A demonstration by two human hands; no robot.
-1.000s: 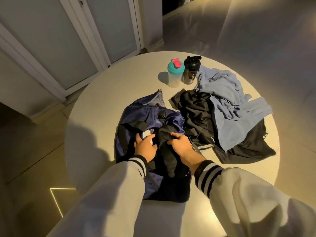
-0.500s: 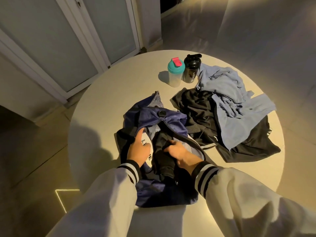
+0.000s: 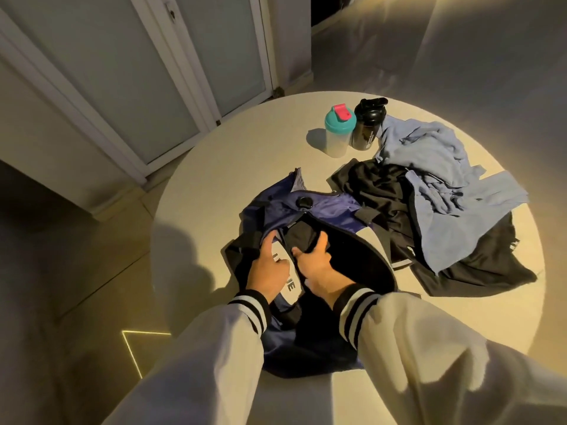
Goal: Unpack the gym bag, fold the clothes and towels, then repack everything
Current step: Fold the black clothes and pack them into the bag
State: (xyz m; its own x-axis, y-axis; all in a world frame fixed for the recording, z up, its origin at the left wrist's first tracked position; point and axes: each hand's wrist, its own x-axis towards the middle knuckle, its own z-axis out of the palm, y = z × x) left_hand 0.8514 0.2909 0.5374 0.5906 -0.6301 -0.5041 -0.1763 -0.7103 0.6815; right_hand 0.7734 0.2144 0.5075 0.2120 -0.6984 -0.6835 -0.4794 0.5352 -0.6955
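A navy gym bag (image 3: pixel 325 210) lies open on the round table (image 3: pixel 233 154) in front of me. My left hand (image 3: pixel 270 268) holds the bag's left edge, thumb up along the opening. My right hand (image 3: pixel 313 262) grips a black garment (image 3: pixel 302 237) that sticks out of the bag's mouth. To the right lie a crumpled black garment (image 3: pixel 377 191) and a light blue cloth (image 3: pixel 445 191) draped over it. What else the bag holds is hidden.
Two shaker bottles stand at the table's far side: one with a teal lid (image 3: pixel 339 131) and a black one (image 3: pixel 368 124). White doors (image 3: pixel 171 78) stand behind on the left. The floor lies beyond the table's rim.
The bag's mouth has been pulled wider. My right hand has closed round the black garment inside and lifted it a little; my left hand has shifted to the bag's left edge.
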